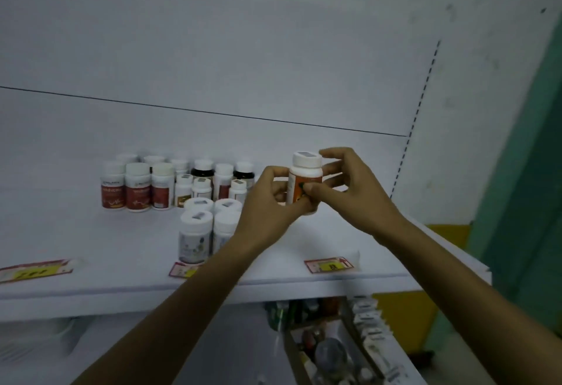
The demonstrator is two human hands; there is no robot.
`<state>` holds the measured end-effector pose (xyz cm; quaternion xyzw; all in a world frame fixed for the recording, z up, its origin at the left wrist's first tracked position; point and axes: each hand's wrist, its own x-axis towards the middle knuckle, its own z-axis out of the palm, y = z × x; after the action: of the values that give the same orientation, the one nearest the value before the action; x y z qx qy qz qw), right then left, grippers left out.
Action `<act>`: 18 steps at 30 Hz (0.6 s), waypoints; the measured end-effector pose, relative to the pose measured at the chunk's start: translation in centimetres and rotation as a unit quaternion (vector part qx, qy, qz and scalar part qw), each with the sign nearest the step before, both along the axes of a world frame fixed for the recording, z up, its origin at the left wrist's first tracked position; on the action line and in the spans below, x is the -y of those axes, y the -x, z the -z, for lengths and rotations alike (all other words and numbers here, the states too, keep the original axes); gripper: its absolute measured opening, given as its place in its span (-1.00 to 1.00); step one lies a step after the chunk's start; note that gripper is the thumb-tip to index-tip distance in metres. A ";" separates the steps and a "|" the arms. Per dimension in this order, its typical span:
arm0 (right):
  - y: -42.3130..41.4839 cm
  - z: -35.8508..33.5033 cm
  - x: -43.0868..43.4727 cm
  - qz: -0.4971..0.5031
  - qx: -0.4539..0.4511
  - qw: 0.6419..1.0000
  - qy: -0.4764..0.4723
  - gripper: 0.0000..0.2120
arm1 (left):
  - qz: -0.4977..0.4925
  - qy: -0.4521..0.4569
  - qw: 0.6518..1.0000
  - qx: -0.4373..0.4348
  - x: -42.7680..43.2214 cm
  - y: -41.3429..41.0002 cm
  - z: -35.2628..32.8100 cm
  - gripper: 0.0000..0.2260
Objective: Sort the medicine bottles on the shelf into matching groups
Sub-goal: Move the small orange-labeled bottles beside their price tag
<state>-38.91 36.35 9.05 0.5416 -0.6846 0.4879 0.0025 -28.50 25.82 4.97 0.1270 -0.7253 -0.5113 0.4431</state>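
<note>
Sorting looks partly done. At frame centre, the left hand (270,202) and right hand (343,184) both pinch an upright orange-labelled bottle (305,182) over the shelf (121,248). Red-labelled bottles (135,191) and pale-labelled bottles (196,235) stand grouped at centre left, while the mixed small bottles (213,182) likely remain unsorted.

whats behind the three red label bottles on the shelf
A back row of white-capped bottles. Only their caps show above the red-label bottles, so their labels and bodies are covered.
</note>
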 end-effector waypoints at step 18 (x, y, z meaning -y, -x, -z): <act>8.2 9.4 -1.8 -0.012 0.151 0.987 -0.055 -0.62 | -0.060 0.069 0.977 0.190 -2.0 7.4 6.9 -0.51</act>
<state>-47.11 38.15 -0.39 0.4695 -0.6962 0.5256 -0.1364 -35.86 27.85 -1.93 0.2341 -0.8210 -0.3989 0.3347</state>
